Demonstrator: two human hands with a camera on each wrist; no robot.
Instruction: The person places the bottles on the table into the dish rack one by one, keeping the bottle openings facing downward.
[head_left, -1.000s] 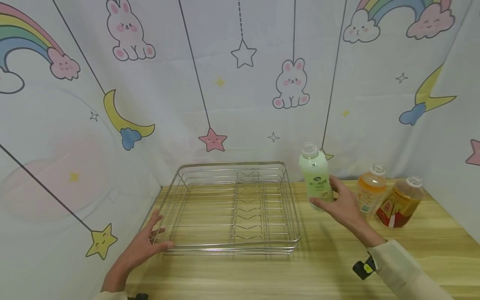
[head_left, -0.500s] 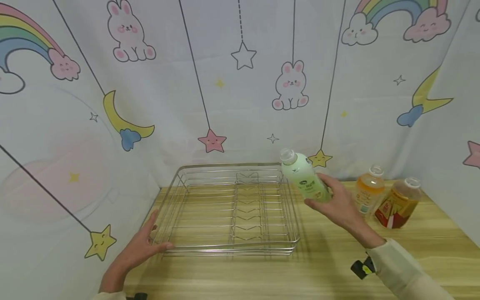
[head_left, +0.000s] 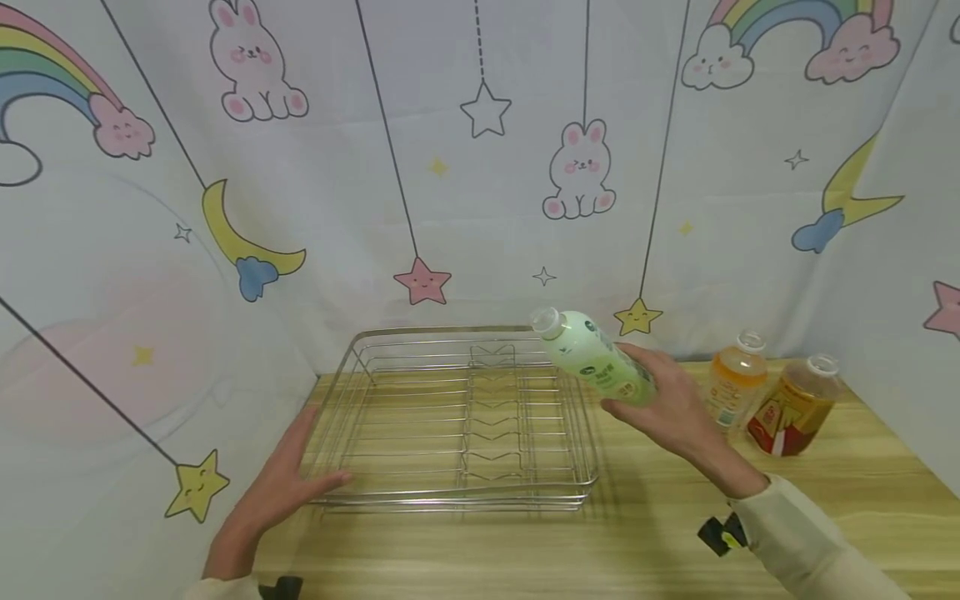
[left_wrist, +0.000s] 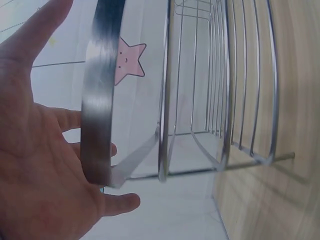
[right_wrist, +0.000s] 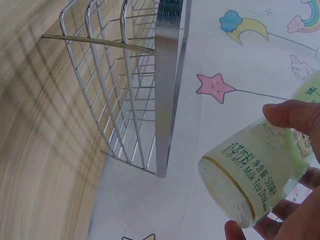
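My right hand (head_left: 663,408) grips a green-labelled milk tea bottle (head_left: 600,362) near its base, fingers and thumb curled round it. The bottle leans left, its neck over the rack's back right corner. In the right wrist view, the bottle's base (right_wrist: 225,187) points toward the rack and "Milk Tea Drink" shows on the label. A metal wire dish rack (left_wrist: 97,110) sits on the table. Beside its front left corner is my left hand (head_left: 277,492), thumb over the front rim and fingers spread loosely along the left side.
To the right stand an orange-drink bottle (head_left: 737,383) and a bottle with a red and gold label (head_left: 793,407), close together. Behind everything hangs a white curtain (head_left: 480,208) printed with rabbits and stars. The wooden table (head_left: 420,554) runs out in front of the rack.
The milk tea bottle has tipped from nearly upright to leaning left, its neck moving over the rack. My left hand has shifted slightly, its fingers straighter along the rack's side.
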